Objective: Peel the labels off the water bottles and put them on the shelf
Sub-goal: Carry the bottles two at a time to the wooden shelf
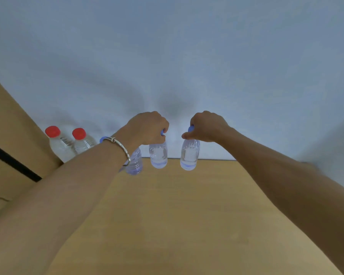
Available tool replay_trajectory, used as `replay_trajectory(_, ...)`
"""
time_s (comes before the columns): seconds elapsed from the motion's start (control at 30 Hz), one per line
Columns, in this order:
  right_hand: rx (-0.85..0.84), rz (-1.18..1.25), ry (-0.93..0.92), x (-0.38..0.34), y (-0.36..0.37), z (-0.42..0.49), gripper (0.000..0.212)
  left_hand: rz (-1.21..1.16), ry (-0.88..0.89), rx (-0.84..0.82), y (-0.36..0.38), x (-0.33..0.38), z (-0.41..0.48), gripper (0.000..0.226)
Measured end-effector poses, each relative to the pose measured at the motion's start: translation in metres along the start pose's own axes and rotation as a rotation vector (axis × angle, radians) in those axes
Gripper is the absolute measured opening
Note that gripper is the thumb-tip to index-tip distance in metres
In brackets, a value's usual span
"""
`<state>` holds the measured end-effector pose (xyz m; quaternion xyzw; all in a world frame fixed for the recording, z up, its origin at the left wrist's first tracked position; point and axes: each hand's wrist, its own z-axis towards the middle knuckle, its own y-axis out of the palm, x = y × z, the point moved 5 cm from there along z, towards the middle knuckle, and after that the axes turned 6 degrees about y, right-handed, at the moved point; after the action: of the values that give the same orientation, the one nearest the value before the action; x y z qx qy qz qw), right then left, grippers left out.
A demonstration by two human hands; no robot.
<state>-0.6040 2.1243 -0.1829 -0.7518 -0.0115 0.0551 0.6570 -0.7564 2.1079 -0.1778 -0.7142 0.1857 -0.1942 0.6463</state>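
On a smooth tan wooden shelf (187,215), at its far edge by a white wall, the left hand (147,129) and right hand (207,127) each curl their fingers round the blue cap of a clear ribbed plastic water bottle (158,155) (189,155), both upright. Whether their bases rest down is unclear. Gripped only by the caps, a slick bottle could swing and topple the blue-capped neighbour bottle (135,163) just to its left.

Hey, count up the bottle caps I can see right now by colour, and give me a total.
Red caps: 2
Blue caps: 3, one gripped by the left hand, one by the right hand
Total: 5
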Motion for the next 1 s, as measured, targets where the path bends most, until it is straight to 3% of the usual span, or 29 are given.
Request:
replay_trajectory(0.33, -0.039, 0.015, -0.075, -0.021, 0.056, 0.018, 0.031, 0.035, -0.060, -0.064, 0.056, -0.024, 0.008, 0.023)
replay_trajectory(0.53, -0.054, 0.022, -0.088, -0.032, 0.061, 0.025, 0.041, 0.084, -0.050, -0.067, 0.068, -0.029, 0.009, 0.025)
replay_trajectory(1.0, -0.096, 0.010, -0.078, -0.039, 0.083, 0.021, 0.037, 0.103, -0.029, -0.027, 0.088, -0.028, 0.015, 0.029)
